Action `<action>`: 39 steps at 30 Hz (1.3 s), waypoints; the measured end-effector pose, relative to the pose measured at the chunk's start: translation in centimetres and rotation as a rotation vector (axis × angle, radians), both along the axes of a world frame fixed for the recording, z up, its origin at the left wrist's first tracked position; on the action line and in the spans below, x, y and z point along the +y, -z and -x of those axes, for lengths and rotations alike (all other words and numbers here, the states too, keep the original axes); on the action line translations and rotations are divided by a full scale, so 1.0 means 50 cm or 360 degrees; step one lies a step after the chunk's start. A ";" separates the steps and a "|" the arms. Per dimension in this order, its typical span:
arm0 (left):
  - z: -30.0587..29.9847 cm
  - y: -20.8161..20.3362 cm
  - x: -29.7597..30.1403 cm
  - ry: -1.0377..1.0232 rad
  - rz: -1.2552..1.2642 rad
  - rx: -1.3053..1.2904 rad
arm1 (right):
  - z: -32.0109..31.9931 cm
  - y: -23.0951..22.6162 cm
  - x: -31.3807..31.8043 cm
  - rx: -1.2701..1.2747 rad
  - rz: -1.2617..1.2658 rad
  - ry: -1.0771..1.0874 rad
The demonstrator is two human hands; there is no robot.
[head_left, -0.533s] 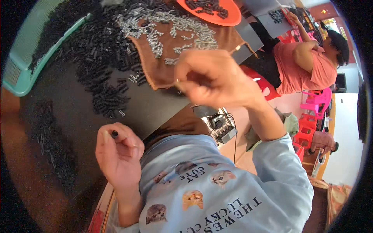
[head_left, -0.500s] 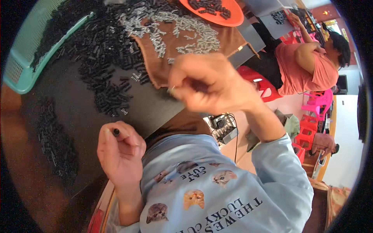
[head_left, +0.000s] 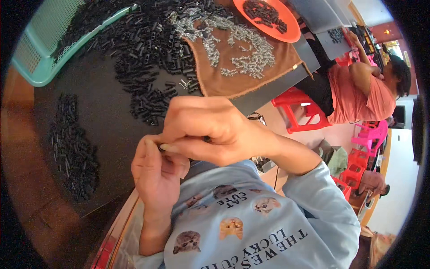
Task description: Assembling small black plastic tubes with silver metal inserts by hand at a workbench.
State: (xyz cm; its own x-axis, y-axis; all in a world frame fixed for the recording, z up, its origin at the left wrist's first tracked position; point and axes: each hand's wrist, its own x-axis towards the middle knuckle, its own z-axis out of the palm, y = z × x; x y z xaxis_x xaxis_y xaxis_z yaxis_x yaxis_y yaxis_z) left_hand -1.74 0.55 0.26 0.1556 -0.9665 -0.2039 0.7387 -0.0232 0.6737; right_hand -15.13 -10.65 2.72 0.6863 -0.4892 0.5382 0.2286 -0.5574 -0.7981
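My left hand [head_left: 154, 177] is closed around a small black tube [head_left: 161, 147], whose end barely shows between the fingertips. Thumb and forefinger of my right hand [head_left: 212, 130] pinch together right at that end, touching the left fingers. Whatever the right fingertips hold is too hidden to make out. Beyond the hands, small silver coil springs [head_left: 255, 58] lie scattered over a brown cloth [head_left: 215, 83]. A heap of short black tubular parts [head_left: 143, 92] spreads on the dark table [head_left: 112, 157] beside the cloth.
At the left lies another pile of black parts [head_left: 74, 152]. A green mesh basket [head_left: 42, 74] tips out black pieces at the far left. An orange plate [head_left: 293, 33] of black parts stands beyond the cloth. On the right sits a person in pink [head_left: 360, 89], near a red stool [head_left: 298, 107].
My right hand has come down and left from above the cloth edge to meet my left hand at the tube's end. The view has shifted slightly, so the table appears farther right.
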 end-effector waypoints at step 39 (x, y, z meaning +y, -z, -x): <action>-0.037 0.012 -0.004 -0.0022 0.0214 -0.0146 | -0.062 -0.030 -0.166 0.1066 0.1173 0.0045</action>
State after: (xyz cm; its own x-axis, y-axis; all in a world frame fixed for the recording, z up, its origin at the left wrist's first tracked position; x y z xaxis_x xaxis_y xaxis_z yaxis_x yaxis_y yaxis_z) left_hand 0.12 0.36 -0.34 0.1814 -0.9818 -0.0569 0.6734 0.0818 0.7347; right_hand -12.05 -18.98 4.24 0.9528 -0.2093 0.2197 -0.1634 -0.9640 -0.2096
